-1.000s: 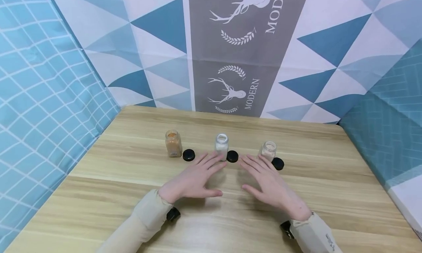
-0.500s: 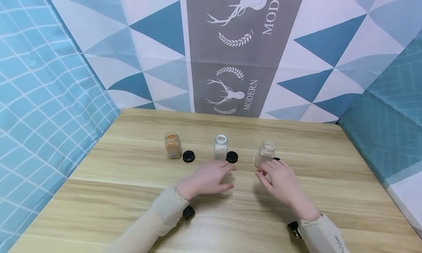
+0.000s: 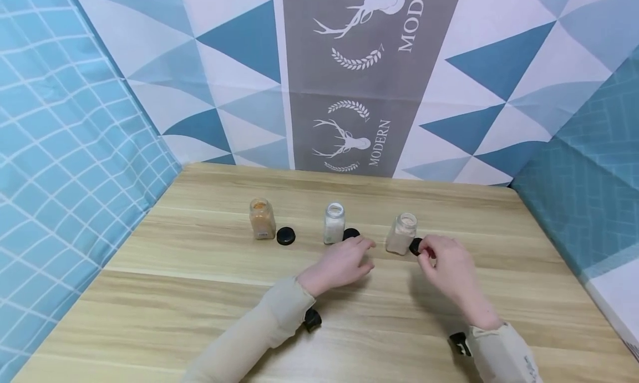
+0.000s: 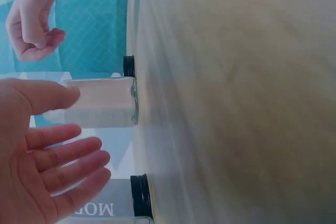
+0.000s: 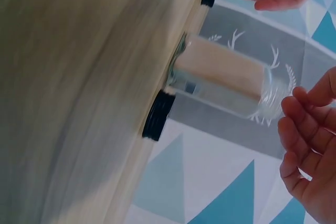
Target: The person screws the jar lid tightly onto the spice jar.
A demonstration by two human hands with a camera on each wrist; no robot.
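Three square glass jars without lids stand in a row: one with orange-brown contents [image 3: 262,221], one with white contents [image 3: 334,225] and one with pale beige powder [image 3: 400,236]. A black lid lies to the right of each: the left lid [image 3: 286,235], the middle lid [image 3: 351,233], partly covered by a hand in the head view, and the right lid [image 5: 158,115]. My left hand [image 3: 340,265] hovers before the middle lid, fingers spread and holding nothing. My right hand [image 3: 451,265] is raised near the right lid, fingers loosely bent and thumb close to the index finger, holding nothing.
The jars stand on a wood-grain table [image 3: 199,294]. Behind it hangs a patterned cloth [image 3: 349,83] with deer heads and triangles. Blue tiled cloth [image 3: 75,150] lines the left side, and a teal cloth [image 3: 589,161] the right.
Both hands have moved rightward, the left from before the middle jar, the right from before the beige jar towards its lid. The fingers of my right hand have bent. Jars and lids stay put.
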